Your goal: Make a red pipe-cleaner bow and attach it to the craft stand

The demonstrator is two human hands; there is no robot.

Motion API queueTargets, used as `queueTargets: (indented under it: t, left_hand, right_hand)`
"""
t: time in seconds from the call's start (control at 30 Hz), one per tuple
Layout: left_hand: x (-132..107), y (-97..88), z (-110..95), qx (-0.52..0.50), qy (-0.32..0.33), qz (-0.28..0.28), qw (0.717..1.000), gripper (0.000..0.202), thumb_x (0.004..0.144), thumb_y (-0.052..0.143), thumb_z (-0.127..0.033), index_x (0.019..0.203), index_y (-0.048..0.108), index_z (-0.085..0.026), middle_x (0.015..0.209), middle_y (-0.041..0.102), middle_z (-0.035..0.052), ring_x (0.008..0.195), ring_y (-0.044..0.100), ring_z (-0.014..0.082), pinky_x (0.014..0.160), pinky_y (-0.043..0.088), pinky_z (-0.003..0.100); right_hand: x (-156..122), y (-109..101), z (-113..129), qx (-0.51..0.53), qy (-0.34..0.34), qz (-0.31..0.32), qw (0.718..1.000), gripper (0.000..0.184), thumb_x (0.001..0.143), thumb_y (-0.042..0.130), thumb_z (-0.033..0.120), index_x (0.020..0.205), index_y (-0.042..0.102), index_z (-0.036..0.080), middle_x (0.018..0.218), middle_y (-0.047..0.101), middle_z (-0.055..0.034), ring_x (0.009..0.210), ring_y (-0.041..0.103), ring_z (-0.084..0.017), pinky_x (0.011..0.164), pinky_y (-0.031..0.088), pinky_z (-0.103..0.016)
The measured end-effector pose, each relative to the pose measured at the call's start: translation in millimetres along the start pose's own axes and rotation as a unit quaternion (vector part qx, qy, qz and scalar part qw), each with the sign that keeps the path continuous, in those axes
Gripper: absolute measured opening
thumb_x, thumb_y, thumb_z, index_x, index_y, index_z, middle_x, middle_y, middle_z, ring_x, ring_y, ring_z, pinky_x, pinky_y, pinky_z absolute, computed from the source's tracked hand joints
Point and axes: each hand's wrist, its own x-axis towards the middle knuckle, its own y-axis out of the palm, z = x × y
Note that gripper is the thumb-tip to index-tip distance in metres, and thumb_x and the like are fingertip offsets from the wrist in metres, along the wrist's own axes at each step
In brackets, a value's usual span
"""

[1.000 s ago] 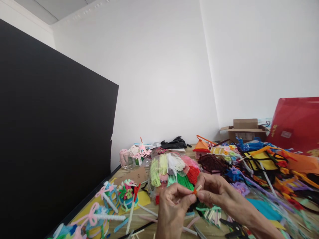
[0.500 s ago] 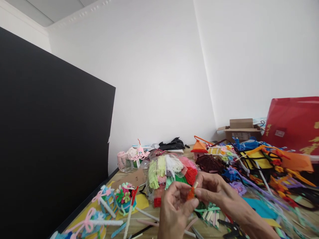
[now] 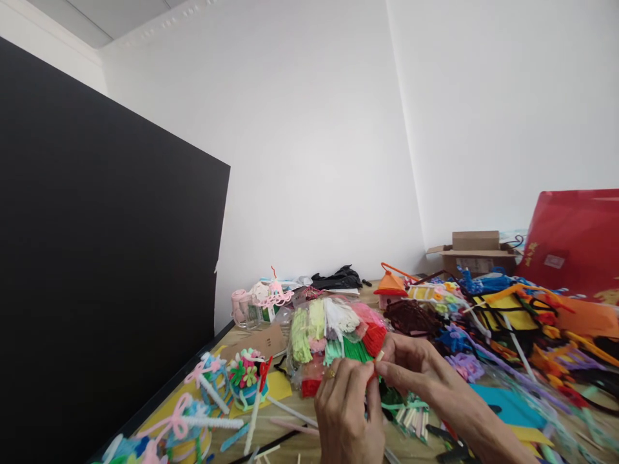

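Close together above the table, both hands pinch a small orange fuzzy piece point(image 3: 373, 370), probably chenille stem, with a short cream stick point(image 3: 380, 355) poking out of its top. My left hand point(image 3: 349, 406) is closed with its back toward me, hiding most of the orange piece. From the right, my right hand point(image 3: 420, 372) grips the stick end between thumb and forefinger. Just behind the hands lies a clear bag of chenille stems point(image 3: 333, 325) in green, white, pink and red. Beneath the right hand are several short cut sticks point(image 3: 414, 417).
Left stand a flower pot made of chenille stems point(image 3: 249, 380) and pale blue and pink pieces point(image 3: 186, 419). An orange-roofed little house point(image 3: 389, 287), tangled colourful stems point(image 3: 512, 316), a cardboard box point(image 3: 476, 261) and a red bag point(image 3: 575, 238) are right. A black panel point(image 3: 111, 245) borders the left.
My left hand has turned over, so its back now faces me and covers most of the orange piece. The right hand keeps its pinch. The view has shifted slightly left.
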Motion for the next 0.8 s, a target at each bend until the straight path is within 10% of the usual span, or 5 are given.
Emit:
queueTargets:
  t: [0.3,0.8]
  left_hand:
    - [17.1,-18.2,-7.5,-0.197,-0.238,0.109,0.945,0.01,0.077,0.058,-0.014,0.075,0.068,-0.017,0.073,0.07,0.0043,0.07,0.063,0.0184,0.065,0.047,0.026]
    - [17.4,-10.2,1.4,-0.647,-0.448,0.15,0.598,0.026,0.054,0.082,-0.025,0.067,0.063,-0.012,0.055,0.068,0.0037,0.05,0.061,0.0127,0.058,0.044,0.023]
  right_hand:
    - [-1.3,-5.9,0.6,-0.001,0.002,0.032,0.999,0.027,0.08,0.064,0.041,0.074,0.057,0.016,0.062,0.047,0.0033,0.056,0.037,-0.01,0.05,0.029,-0.022]
    - [-2.2,-7.3,3.7,0.065,0.014,0.084,0.994,0.022,0.078,0.067,0.036,0.08,0.057,0.016,0.061,0.062,-0.0004,0.054,0.049,-0.011,0.051,0.032,-0.022]
